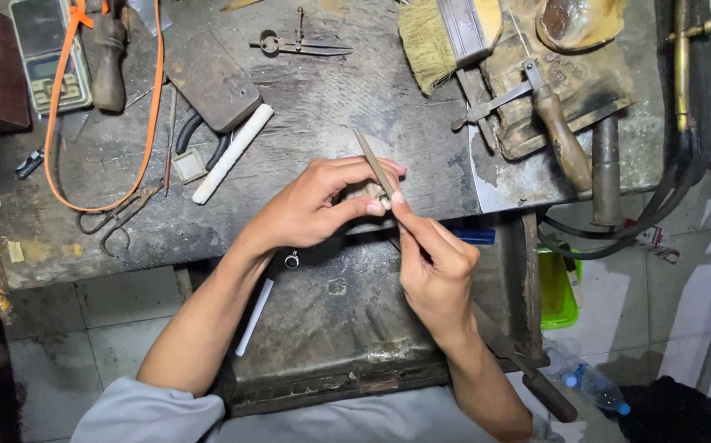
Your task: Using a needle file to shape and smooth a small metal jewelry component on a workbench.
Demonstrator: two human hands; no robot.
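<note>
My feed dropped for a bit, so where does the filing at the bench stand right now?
Done: cannot tell; the small piece is mostly hidden in the left hand.
In hand: the left grip pins it at the bench edge; the right hand lays a slim file across it.
Left: pliers, scissors and brush lie untouched; the finish cannot be judged.

A dark, scratched worktop (pixel 331 107) with many tools lying on it.

On it lie a small grey scale (pixel 44 53), an orange cord (pixel 152 123) in a loop, old scissors (pixel 118 220), a white stick (pixel 232 153), a flat dark block (pixel 210 79), a metal compass tool (pixel 298 44), a straw brush (pixel 446 37) and a wooden-handled tool (pixel 560 139) at the right end.
</note>
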